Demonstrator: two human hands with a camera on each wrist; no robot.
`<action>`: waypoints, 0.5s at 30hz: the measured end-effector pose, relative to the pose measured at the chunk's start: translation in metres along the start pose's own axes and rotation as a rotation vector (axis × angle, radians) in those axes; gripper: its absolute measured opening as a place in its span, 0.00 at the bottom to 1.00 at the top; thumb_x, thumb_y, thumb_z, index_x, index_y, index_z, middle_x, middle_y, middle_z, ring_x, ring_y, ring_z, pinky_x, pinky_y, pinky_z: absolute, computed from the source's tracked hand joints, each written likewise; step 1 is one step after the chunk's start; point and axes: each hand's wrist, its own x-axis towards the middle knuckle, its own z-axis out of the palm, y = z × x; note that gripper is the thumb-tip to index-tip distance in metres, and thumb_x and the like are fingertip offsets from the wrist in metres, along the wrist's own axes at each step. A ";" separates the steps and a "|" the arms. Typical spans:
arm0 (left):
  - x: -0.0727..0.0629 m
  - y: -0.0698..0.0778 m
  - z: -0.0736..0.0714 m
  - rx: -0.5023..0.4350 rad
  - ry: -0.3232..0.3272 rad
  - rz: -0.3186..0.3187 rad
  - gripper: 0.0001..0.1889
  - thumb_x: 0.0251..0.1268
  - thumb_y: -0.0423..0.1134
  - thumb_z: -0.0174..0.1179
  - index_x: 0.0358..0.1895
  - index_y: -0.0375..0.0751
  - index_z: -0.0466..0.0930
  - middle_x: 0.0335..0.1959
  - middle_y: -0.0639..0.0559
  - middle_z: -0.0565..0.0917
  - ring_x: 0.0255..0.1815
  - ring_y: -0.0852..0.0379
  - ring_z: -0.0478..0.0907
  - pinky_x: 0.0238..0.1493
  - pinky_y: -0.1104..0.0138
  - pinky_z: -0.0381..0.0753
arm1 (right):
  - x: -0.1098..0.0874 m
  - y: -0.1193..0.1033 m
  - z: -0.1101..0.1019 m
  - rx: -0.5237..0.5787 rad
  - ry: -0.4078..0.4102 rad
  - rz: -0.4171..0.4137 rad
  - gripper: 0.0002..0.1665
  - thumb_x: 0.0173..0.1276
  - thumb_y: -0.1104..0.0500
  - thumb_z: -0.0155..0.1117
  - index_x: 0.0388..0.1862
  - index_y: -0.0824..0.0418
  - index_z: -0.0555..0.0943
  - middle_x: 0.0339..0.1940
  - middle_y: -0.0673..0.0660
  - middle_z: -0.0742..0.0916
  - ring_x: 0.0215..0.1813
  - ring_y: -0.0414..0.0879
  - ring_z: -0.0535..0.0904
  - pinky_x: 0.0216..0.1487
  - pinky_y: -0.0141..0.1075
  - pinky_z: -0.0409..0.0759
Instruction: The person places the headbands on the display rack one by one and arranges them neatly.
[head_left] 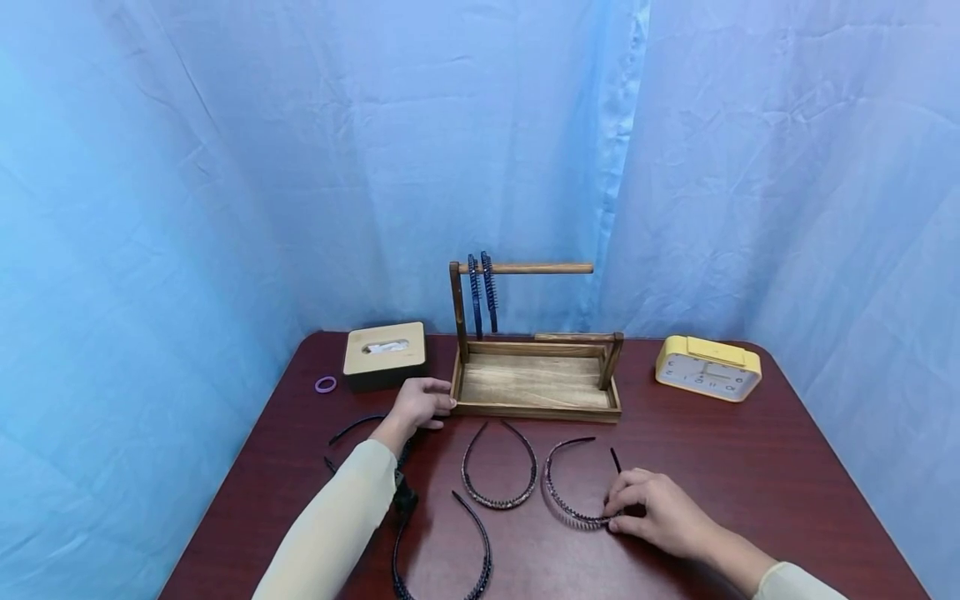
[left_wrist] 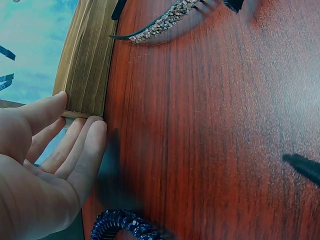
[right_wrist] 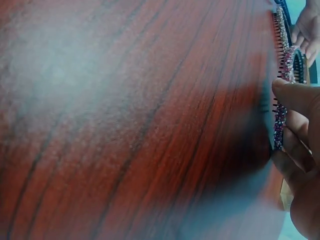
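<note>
My right hand pinches the right side of a glittery toothed headband between thumb and fingers, low over the tabletop. Pink and silver sparkle shows on this headband in the right wrist view. At the front left corner of a wooden rack with a tray base is my left hand. In the left wrist view its thumb touches the rim of the wooden rack, and extended fingers rest against its end. Two dark headbands hang from the upper rod's left part.
A sparkly headband lies before the rack, and a black one nearer me. Another dark headband is partly hidden under my left forearm. A tissue box and purple ring stand left, a yellow clock right.
</note>
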 end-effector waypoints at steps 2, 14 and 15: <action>0.000 0.000 0.000 -0.004 -0.001 -0.003 0.21 0.69 0.30 0.65 0.65 0.38 0.80 0.50 0.40 0.89 0.55 0.39 0.85 0.44 0.51 0.89 | 0.000 -0.001 -0.001 -0.018 -0.003 -0.009 0.16 0.53 0.61 0.83 0.34 0.41 0.89 0.37 0.36 0.85 0.42 0.32 0.81 0.48 0.21 0.74; -0.001 0.001 0.000 0.007 0.000 0.006 0.22 0.69 0.30 0.65 0.65 0.37 0.80 0.49 0.40 0.89 0.55 0.39 0.86 0.42 0.52 0.89 | 0.010 -0.014 -0.017 0.053 -0.012 0.015 0.10 0.63 0.63 0.77 0.37 0.47 0.89 0.36 0.41 0.86 0.39 0.31 0.81 0.42 0.23 0.77; -0.001 0.001 0.000 0.007 -0.001 0.005 0.22 0.69 0.30 0.65 0.65 0.37 0.80 0.49 0.40 0.89 0.55 0.39 0.86 0.42 0.52 0.89 | 0.012 -0.016 -0.020 0.069 -0.014 0.030 0.09 0.64 0.63 0.76 0.38 0.47 0.89 0.35 0.43 0.87 0.38 0.31 0.81 0.41 0.24 0.78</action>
